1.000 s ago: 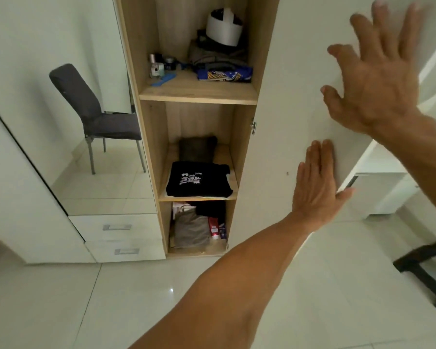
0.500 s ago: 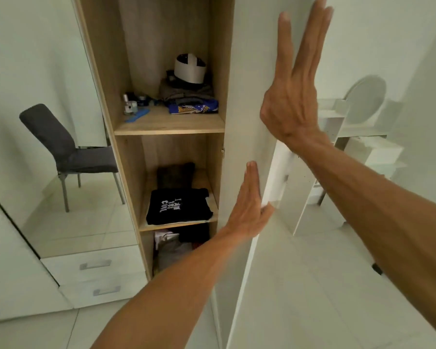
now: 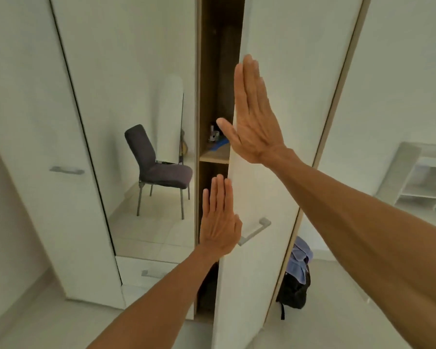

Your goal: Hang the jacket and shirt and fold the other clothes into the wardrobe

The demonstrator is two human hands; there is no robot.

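The wardrobe [image 3: 204,71] fills the space ahead of both hands, and its white door [image 3: 295,96] stands almost shut, leaving a narrow dark gap along its free edge. Both hands lie flat on that door near the edge and grip nothing. The right hand [image 3: 253,117] is the upper one, fingers straight and together pointing up, thumb spread out across the gap. The left hand [image 3: 219,220] lies below it, fingers straight and close together, its outer side over the gap.

Left of the hands a mirror panel [image 3: 126,84] reflects a dark chair [image 3: 159,167], with a white drawer [image 3: 149,269] under it. Farther left is another white door [image 3: 35,122] with a metal pull [image 3: 66,170]. Below and right of the left hand, past the door's hinge side, a black backpack [image 3: 293,290] sits on the floor with a blue cloth [image 3: 300,255] on top. Well off to the right stands a white shelf unit [image 3: 423,177].

Just right of the left hand is the door handle [image 3: 254,231]. Inside the gap, beside the right thumb, a wooden shelf [image 3: 214,156] holds a small metallic item [image 3: 213,135] and something blue [image 3: 220,145].
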